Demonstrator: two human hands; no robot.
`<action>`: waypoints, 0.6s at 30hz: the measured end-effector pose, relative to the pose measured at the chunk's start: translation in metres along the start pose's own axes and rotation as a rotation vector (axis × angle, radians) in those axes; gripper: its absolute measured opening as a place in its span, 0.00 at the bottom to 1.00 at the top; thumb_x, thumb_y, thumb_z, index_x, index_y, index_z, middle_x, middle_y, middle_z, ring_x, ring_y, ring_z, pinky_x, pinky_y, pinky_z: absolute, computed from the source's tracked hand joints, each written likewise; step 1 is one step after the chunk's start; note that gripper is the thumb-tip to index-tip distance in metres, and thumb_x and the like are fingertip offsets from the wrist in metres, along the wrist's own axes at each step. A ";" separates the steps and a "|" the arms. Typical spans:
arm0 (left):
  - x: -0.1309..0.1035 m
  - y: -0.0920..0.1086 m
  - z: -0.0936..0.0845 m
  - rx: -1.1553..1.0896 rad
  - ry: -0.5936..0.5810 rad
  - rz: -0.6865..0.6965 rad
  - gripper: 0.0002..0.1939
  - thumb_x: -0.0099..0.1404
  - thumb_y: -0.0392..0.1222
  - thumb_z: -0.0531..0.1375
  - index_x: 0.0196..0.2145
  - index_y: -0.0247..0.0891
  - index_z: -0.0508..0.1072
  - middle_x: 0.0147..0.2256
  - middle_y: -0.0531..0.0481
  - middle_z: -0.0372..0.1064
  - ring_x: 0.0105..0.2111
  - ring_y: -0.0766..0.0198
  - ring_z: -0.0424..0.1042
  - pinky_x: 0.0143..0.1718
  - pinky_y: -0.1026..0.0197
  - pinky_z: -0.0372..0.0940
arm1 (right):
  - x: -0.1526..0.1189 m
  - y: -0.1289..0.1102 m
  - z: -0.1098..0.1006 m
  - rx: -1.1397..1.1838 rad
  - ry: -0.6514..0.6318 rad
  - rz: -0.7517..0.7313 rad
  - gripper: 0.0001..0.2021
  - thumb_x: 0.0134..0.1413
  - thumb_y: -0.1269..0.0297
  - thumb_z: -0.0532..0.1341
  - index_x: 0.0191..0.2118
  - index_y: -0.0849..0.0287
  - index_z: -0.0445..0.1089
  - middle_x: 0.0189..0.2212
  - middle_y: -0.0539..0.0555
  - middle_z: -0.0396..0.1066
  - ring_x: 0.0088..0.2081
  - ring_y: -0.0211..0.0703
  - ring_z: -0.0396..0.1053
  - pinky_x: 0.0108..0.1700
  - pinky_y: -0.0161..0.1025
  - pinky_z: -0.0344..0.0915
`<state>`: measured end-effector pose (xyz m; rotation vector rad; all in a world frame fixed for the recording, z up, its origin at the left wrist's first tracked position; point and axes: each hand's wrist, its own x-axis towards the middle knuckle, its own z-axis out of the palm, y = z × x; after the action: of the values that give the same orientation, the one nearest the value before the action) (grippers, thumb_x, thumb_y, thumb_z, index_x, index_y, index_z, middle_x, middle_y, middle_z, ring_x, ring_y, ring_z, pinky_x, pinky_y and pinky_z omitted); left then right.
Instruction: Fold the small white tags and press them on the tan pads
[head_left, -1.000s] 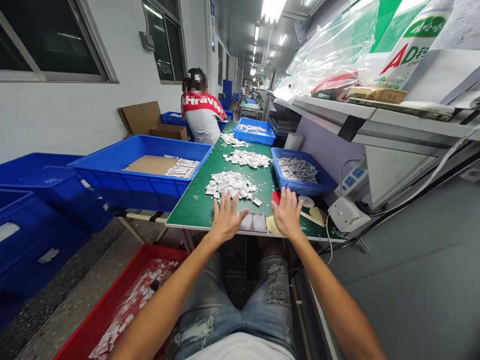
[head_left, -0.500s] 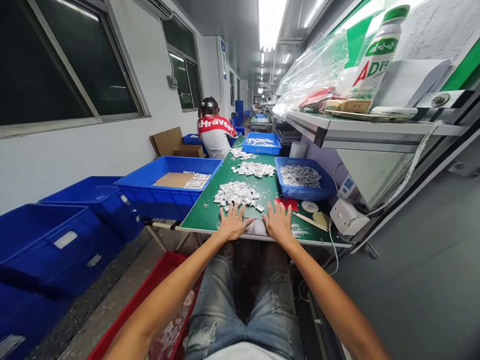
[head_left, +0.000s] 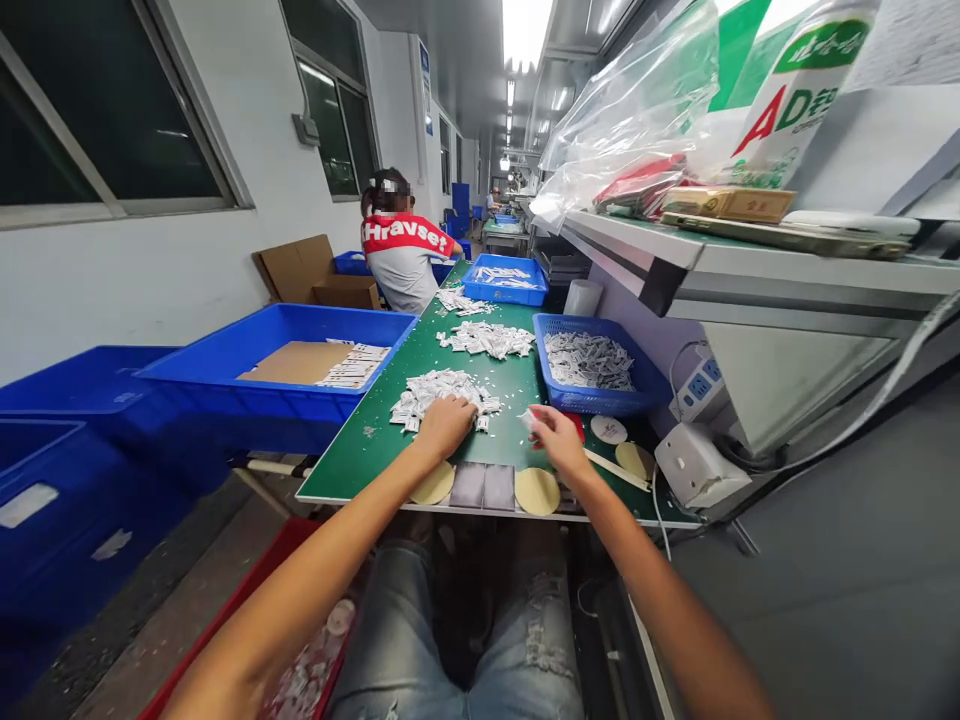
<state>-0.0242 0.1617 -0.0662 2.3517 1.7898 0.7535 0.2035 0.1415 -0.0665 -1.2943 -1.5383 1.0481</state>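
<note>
My left hand [head_left: 448, 425] rests at the near right side of a pile of small white pieces [head_left: 431, 392], its fingers curled down and partly hidden. Pinched in my right hand [head_left: 553, 437], over the green table [head_left: 360, 455], is a small white piece [head_left: 529, 419]. Two round yellowish discs lie at the table's front edge, one [head_left: 433, 484] under my left wrist and the other [head_left: 537, 491] below my right hand. Between the discs are grey rectangular patches [head_left: 484, 487].
A blue basket [head_left: 600, 398] of white pieces stands at the right. Farther back are another pile [head_left: 487, 338] and a blue tray [head_left: 506, 290]. Large blue bins [head_left: 330, 397] line the left. A person [head_left: 405, 250] sits beyond. A shelf [head_left: 675, 250] overhangs the right.
Both hands have lifted from the front edge, uncovering the discs. My left hand moved to the near pile and curled; my right hand closed on a white piece. The view shifted.
</note>
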 end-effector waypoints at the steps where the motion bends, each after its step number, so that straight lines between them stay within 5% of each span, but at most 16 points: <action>1: 0.002 -0.002 -0.002 -0.059 0.032 -0.015 0.07 0.63 0.37 0.58 0.34 0.38 0.77 0.38 0.41 0.75 0.46 0.51 0.70 0.52 0.48 0.61 | -0.006 0.001 -0.010 0.113 0.007 0.035 0.16 0.58 0.59 0.58 0.50 0.58 0.70 0.38 0.54 0.74 0.34 0.40 0.72 0.38 0.41 0.71; 6: -0.005 -0.010 -0.022 -0.406 0.250 -0.187 0.13 0.64 0.45 0.55 0.40 0.38 0.74 0.39 0.44 0.76 0.41 0.55 0.73 0.45 0.53 0.67 | -0.048 -0.004 -0.029 0.541 -0.001 0.225 0.16 0.49 0.59 0.67 0.45 0.57 0.73 0.28 0.48 0.68 0.27 0.35 0.66 0.31 0.34 0.68; 10: -0.062 -0.015 -0.039 -0.739 0.329 -0.376 0.17 0.69 0.49 0.46 0.41 0.36 0.69 0.37 0.46 0.74 0.34 0.60 0.77 0.31 0.60 0.71 | -0.076 -0.008 -0.020 0.865 -0.010 0.422 0.16 0.51 0.58 0.68 0.45 0.60 0.75 0.26 0.46 0.65 0.23 0.31 0.58 0.25 0.31 0.62; 12: -0.100 -0.017 -0.044 -1.119 0.365 -0.610 0.13 0.65 0.50 0.55 0.38 0.37 0.69 0.34 0.49 0.74 0.33 0.62 0.76 0.30 0.63 0.70 | -0.084 -0.004 -0.018 0.798 0.008 0.417 0.19 0.56 0.51 0.64 0.45 0.62 0.75 0.28 0.48 0.65 0.24 0.32 0.58 0.26 0.33 0.62; 14: -0.132 -0.018 -0.046 -1.218 0.400 -0.774 0.13 0.60 0.48 0.63 0.39 0.39 0.71 0.33 0.52 0.73 0.29 0.66 0.74 0.28 0.66 0.68 | -0.088 0.003 -0.019 0.594 0.046 0.346 0.20 0.58 0.49 0.61 0.45 0.61 0.76 0.28 0.49 0.67 0.26 0.35 0.61 0.28 0.34 0.62; 18: -0.160 -0.017 -0.043 -0.815 0.438 -0.746 0.16 0.60 0.50 0.65 0.44 0.43 0.75 0.36 0.52 0.74 0.32 0.64 0.73 0.33 0.64 0.68 | -0.088 0.013 -0.024 -0.030 0.096 0.073 0.14 0.58 0.54 0.63 0.44 0.56 0.76 0.36 0.53 0.72 0.36 0.42 0.67 0.39 0.39 0.64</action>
<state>-0.0883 0.0097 -0.0867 0.9665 1.7818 1.5193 0.2395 0.0573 -0.0791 -1.4104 -1.4496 0.9968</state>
